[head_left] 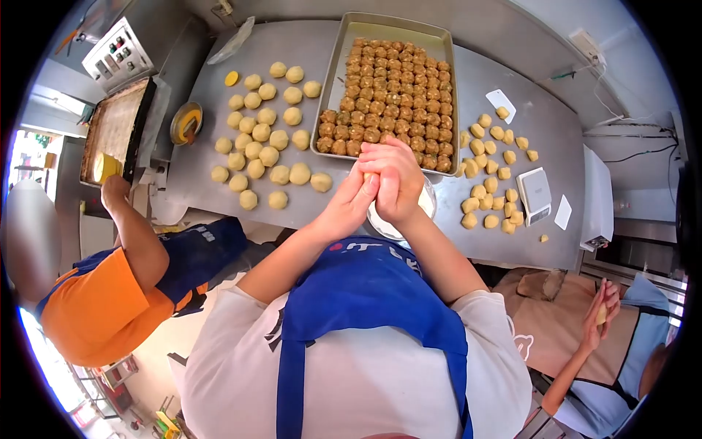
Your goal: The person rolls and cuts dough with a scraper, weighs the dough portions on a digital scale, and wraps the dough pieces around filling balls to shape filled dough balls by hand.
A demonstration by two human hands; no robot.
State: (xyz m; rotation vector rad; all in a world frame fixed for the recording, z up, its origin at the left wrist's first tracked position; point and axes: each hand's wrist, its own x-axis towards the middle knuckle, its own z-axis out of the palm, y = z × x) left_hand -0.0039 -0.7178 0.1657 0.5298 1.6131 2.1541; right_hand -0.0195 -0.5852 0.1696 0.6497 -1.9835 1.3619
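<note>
My left hand (351, 203) and my right hand (395, 178) are pressed together in front of my apron, closed around a dough ball (368, 176). Only a sliver of its pale surface shows between the fingers. Below them, partly covered by my wrists, is a round white bowl (428, 203); its contents are mostly hidden. Just beyond my fingertips lies a metal tray (327, 95) with rows of brown filling balls (398, 80). Smooth yellow dough balls (269, 156) are spread on the table to the left of the tray.
Rougher dough pieces (492, 166) lie right of the tray, beside a white scale (534, 192) and white scrapers (562, 212). A metal bowl (186, 123) sits at left. One co-worker (110, 293) holds something yellow over a dark-rimmed baking tray (110, 132); another person (578, 322) stands at right.
</note>
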